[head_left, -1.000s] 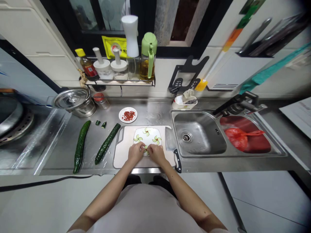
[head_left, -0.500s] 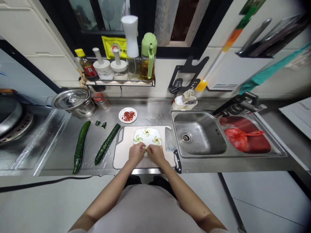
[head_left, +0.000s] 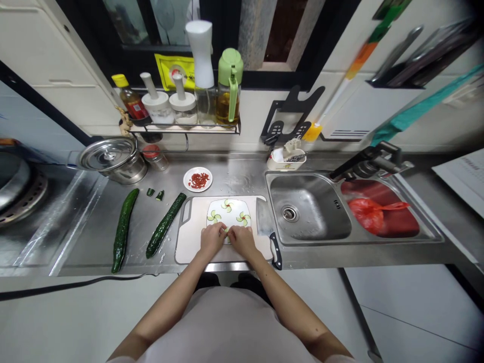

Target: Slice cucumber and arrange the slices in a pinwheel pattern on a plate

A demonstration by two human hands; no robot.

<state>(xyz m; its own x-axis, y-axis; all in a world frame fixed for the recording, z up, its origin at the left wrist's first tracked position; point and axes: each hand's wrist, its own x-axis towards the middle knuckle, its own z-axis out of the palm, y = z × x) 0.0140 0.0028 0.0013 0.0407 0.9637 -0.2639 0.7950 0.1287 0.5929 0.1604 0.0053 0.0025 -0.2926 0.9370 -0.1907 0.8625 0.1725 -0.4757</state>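
Note:
A square white plate [head_left: 230,207] lies on a pale cutting board [head_left: 191,237] and carries three pinwheels of cucumber slices [head_left: 227,204], each with a red dot at its centre. Both hands rest at the plate's near edge. My left hand [head_left: 210,238] and my right hand [head_left: 242,239] have their fingertips pinched together over a small green cucumber piece [head_left: 226,229] between them; most of it is hidden by the fingers. A cleaver [head_left: 266,227] lies on the board just right of my right hand.
Two whole cucumbers [head_left: 121,229] [head_left: 165,224] and two cut ends [head_left: 156,193] lie left of the board. A small dish of red berries [head_left: 198,179] sits behind it. A lidded pot [head_left: 109,157] stands at far left, a double sink [head_left: 310,214] at right, a condiment rack [head_left: 185,108] behind.
The hands stay pinched at the plate's near edge with hardly any movement; the camera view has shifted slightly.

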